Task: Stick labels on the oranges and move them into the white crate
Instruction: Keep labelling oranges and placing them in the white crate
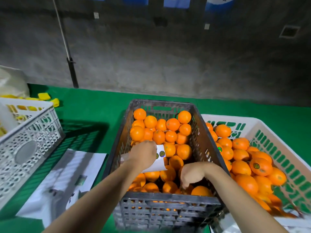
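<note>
L hand (144, 153) holds label sheet (159, 164); R hand (191, 175) among oranges (168, 130), dark crate (168, 206).

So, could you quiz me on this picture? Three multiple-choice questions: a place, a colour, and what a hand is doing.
1. Relative to the dark crate, the white crate holding oranges stands:
A) to its left
B) to its right
C) behind it

2. The table cover is:
A) green
B) blue
C) red

3. The left hand is:
A) lying flat on the table
B) holding a sheet of labels
C) lifting an orange

Answers:
1 B, it sits along the dark crate's right side.
2 A, green shows around both crates.
3 B, its fingers pinch the sheet.
</note>
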### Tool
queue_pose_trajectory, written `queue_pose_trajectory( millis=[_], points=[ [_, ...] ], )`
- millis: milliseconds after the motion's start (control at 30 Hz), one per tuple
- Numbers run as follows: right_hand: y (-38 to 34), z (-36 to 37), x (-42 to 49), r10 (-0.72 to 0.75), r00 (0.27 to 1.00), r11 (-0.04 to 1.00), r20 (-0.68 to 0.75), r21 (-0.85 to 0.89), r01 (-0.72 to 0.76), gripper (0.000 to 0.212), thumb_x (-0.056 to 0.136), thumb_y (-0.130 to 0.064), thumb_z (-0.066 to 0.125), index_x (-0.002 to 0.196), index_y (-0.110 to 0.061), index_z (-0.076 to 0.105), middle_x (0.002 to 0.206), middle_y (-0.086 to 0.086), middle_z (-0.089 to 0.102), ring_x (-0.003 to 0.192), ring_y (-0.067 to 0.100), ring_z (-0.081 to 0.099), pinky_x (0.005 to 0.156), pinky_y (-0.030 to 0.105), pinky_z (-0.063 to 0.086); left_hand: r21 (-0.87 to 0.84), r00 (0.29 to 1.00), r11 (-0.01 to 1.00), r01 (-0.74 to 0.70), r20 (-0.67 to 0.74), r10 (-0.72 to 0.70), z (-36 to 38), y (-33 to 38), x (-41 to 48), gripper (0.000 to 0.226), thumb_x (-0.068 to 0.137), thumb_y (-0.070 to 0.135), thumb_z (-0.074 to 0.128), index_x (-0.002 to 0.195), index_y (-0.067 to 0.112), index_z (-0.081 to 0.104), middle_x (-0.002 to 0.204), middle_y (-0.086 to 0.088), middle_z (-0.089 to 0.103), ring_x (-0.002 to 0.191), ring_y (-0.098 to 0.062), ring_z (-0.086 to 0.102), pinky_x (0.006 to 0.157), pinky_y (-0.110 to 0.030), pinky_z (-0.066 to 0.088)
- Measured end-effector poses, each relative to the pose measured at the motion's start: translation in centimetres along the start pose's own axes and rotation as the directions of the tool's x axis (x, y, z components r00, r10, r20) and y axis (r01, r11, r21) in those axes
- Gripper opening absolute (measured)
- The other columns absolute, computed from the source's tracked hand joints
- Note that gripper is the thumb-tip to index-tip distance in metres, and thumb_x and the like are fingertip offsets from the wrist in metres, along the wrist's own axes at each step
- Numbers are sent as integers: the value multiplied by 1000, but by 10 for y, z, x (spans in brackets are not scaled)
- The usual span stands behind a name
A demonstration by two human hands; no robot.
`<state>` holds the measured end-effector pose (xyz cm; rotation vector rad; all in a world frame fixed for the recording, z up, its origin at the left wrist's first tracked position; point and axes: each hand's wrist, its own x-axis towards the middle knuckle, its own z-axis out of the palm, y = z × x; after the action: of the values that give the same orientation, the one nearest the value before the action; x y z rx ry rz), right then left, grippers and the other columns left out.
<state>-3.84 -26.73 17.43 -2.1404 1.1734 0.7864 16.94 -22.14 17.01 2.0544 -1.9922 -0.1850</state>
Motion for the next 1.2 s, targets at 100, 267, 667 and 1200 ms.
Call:
queue_pose_trajectory(
  millis=[100, 267, 667, 1200],
  points=[
    [-3, 0, 2, 12, 999, 993, 50, -114, -6, 33, 91, -26, 60, 62, -13, 51, 71, 12, 49, 71, 26, 43, 65, 37, 35, 1, 999, 1000, -26, 20, 26, 2, 1, 1, 24, 102, 20, 39, 106, 11, 61, 104, -8, 63, 90, -27, 59, 72, -40, 48],
    [1, 3, 14, 21, 998, 990, 55, -137, -13, 21, 92, -25, 61, 74, -14, 59, 74, 2, 55, 66, 19, 50, 59, 28, 39, -53, 997, 997, -60, 35, 62, 5, -4, -1, 28, 102, 25, 38, 105, 13, 63, 103, -7, 65, 87, -26, 59, 73, -43, 51],
    [10, 14, 27, 133, 991, 989, 18, 65, -134, 53, 99, -39, 57, 145, -16, 49, 142, 8, 56, 126, 27, 55, 105, 36, 47, -86, 992, 990, -111, -69, 106, 12, -8, 2, 29, 104, 33, 36, 108, 21, 62, 97, 0, 61, 78, -17, 53, 61, -32, 38],
    [1, 16, 29, 104, 991, 991, 82, 81, -110, 85, 76, -54, 61, 149, -16, 40, 151, 8, 45, 127, 29, 51, 102, 42, 48, -69, 986, 989, -129, -118, 120, 10, -8, -2, 28, 105, 34, 37, 113, 22, 60, 103, 1, 63, 87, -18, 60, 69, -38, 51]
  ],
)
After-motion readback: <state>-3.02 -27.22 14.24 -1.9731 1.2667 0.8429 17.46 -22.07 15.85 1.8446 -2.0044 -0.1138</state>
